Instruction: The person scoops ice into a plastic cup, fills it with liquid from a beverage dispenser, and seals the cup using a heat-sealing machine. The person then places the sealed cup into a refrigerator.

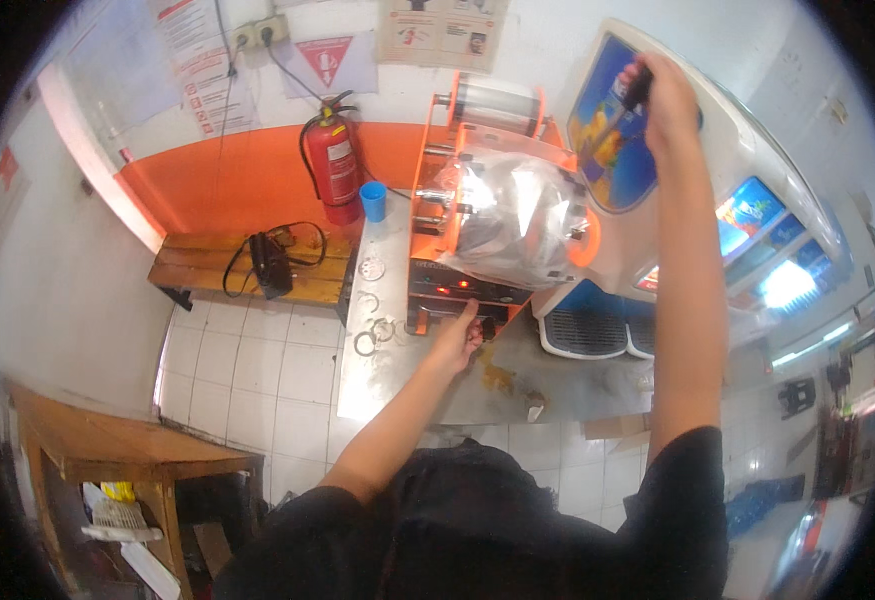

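Note:
An orange cup sealing machine [475,289] stands on a metal table, with a roll of clear film [493,97] at its top and more shiny film [523,214] over its front. Red lights glow on its black panel. My left hand [461,337] is at the lower front of the machine, fingers curled near a black knob and thumb pointing up to the panel; whether it grips anything is unclear. Raised at the upper right, my right hand [666,97] is closed around the black grip of a metal lever [610,135], in front of a drink dispenser.
The white drink dispenser [715,157] with its drip tray [583,330] adjoins the machine on the right. A blue cup [373,201] stands at the table's back left corner, by a fire extinguisher [334,161]. A black bag [271,262] lies on a wooden bench [204,259].

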### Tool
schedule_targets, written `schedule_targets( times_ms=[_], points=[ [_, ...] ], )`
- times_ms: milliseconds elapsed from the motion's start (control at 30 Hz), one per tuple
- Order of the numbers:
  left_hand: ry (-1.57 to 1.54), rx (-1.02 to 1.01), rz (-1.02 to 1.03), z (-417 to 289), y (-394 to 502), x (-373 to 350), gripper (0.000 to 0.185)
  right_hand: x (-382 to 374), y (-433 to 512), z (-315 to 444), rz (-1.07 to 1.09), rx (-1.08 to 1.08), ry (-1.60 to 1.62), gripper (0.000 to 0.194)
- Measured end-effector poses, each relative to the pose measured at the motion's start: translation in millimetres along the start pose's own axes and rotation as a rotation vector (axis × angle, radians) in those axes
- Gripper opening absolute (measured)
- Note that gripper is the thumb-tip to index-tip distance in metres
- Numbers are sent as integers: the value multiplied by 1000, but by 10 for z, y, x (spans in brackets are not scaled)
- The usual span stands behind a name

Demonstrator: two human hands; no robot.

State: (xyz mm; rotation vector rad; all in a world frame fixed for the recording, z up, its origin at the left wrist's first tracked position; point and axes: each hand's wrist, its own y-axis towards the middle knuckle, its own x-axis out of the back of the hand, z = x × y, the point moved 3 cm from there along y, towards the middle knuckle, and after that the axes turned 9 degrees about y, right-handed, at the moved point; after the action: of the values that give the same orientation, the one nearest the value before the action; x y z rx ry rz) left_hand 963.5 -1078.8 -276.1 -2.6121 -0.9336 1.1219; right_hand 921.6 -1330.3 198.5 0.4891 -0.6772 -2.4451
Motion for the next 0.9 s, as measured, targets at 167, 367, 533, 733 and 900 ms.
schedule_targets(
  times_ms=[167, 367, 533, 733, 900],
  points=[
    [-11, -8, -6, 30, 18, -15, 48, -16, -445, 242, 0, -4, -42, 31],
    [7, 54, -5, 21, 5, 23, 52, -39, -409, 236, 5, 6, -102, 37],
    [45, 48, 47, -11, -61, 68, 52, -51, -272, 87, -7, -4, -138, 37],
    [167, 155, 43, 120, -298, 548, 39, -93, 203, -351, -91, 92, -473, 42],
    [22, 344, 219, 410, -875, 954, 27, -356, 496, -763, -206, -35, -244, 78]
  ],
)
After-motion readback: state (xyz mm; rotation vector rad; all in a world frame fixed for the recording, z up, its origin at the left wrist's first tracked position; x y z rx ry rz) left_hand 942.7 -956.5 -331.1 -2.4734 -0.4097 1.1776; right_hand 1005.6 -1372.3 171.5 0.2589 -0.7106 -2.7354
